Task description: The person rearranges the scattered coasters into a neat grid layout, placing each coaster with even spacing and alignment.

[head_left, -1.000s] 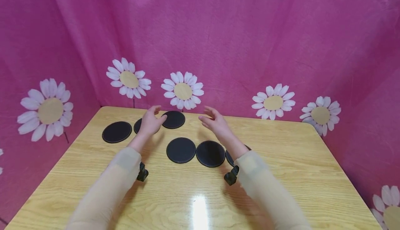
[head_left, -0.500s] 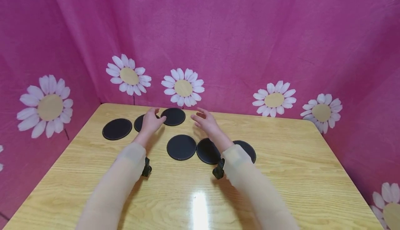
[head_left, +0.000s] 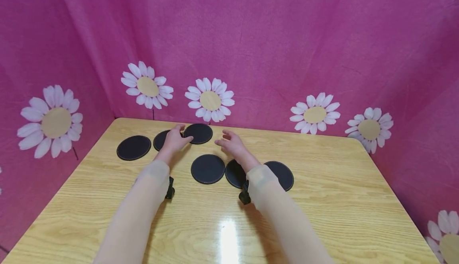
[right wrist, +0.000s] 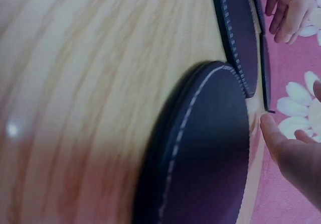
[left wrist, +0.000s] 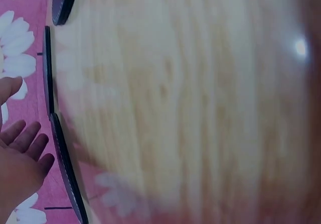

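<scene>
Several round black coasters with stitched rims lie flat on the wooden table in two rows. My left hand (head_left: pixel 174 141) hovers with loosely spread fingers, partly hiding the middle back coaster (head_left: pixel 160 139). Its thumb is near the left side of the right back coaster (head_left: pixel 198 133). My right hand (head_left: pixel 232 144), fingers slightly bent and holding nothing, is above the table between the rows. Its wrist hides part of the middle front coaster (head_left: pixel 234 174). A front coaster (right wrist: pixel 210 148) looms large in the right wrist view, where both hands appear empty.
The left back coaster (head_left: pixel 134 147), left front coaster (head_left: pixel 208 169) and right front coaster (head_left: pixel 281 175) lie around the hands. A pink curtain (head_left: pixel 251 49) printed with daisies stands behind and beside the wooden table (head_left: pixel 340 184).
My right hand has moved left and slightly lower in view, uncovering the right front coaster and covering part of the middle one. The left hand has barely moved. The coasters stay put.
</scene>
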Available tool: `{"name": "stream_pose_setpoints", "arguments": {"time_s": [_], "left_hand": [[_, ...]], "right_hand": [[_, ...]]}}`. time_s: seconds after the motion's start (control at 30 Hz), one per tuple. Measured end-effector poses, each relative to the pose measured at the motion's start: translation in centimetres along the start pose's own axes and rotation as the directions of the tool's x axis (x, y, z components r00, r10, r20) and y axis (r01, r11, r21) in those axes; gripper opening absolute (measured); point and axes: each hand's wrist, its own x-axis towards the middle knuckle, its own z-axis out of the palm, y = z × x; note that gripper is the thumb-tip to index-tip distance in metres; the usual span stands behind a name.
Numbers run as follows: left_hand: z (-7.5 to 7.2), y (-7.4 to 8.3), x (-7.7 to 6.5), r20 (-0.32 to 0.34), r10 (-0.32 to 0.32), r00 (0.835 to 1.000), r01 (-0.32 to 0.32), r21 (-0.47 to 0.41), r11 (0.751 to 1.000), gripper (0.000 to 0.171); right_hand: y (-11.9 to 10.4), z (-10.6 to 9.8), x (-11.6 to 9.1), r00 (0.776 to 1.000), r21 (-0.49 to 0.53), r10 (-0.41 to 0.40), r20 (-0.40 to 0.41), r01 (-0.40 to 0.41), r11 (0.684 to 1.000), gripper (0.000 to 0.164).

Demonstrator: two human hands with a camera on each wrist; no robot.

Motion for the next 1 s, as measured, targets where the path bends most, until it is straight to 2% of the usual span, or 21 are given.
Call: {"name": "stream_pose_setpoints", "arguments": {"time_s": [0.2, 0.3, 0.43, 0.53, 0.63, 0.7, 0.77, 0.87, 1.0], "left_hand": [[-0.1, -0.5, 0.1, 0.063, 0.0, 0.998, 0.0, 0.01, 1.0, 0.07], [-0.1, -0.7, 0.3, 0.08, 0.004, 0.997, -0.006, 0.021, 1.0, 0.073], [-0.1, -0.7, 0.5, 0.104, 0.011, 0.994, -0.015, 0.036, 0.999, 0.078], [-0.1, -0.6, 0.7, 0.122, 0.008, 0.992, -0.015, 0.056, 0.998, 0.081], [0.0, -0.5, 0.8, 0.131, -0.012, 0.991, 0.001, 0.081, 0.997, 0.081], [0.1, -0.4, 0.9, 0.129, -0.029, 0.991, 0.015, 0.107, 0.994, 0.081], [0.3, -0.4, 1.1, 0.121, -0.04, 0.992, 0.024, 0.136, 0.99, 0.079], [0.6, -0.2, 1.2, 0.094, -0.053, 0.994, 0.036, 0.182, 0.983, 0.076], [1.1, 0.2, 1.1, 0.05, -0.082, 0.995, 0.07, 0.214, 0.974, 0.075]], "right_hand": [[0.4, 0.0, 0.0, 0.996, -0.138, -0.061, 0.061, 0.069, 0.988, 0.067], [-1.0, 0.1, -0.9, 0.992, -0.18, -0.062, 0.106, 0.08, 0.98, 0.066], [-1.3, 0.4, -0.8, 0.99, -0.235, -0.065, 0.124, 0.093, 0.967, 0.065], [-0.1, 0.5, 0.3, 0.988, -0.284, -0.108, 0.11, 0.135, 0.949, 0.068], [3.8, -0.2, 4.0, 0.975, -0.311, -0.187, 0.117, 0.215, 0.926, 0.072], [5.3, -0.4, 5.6, 0.975, -0.321, -0.189, 0.119, 0.218, 0.922, 0.073], [6.4, -0.5, 6.8, 0.981, -0.326, -0.156, 0.115, 0.186, 0.927, 0.071], [3.8, 0.1, 4.3, 0.99, -0.34, -0.108, 0.094, 0.134, 0.931, 0.068], [1.3, 0.6, 1.5, 0.99, -0.346, -0.115, 0.079, 0.136, 0.928, 0.064]]}}
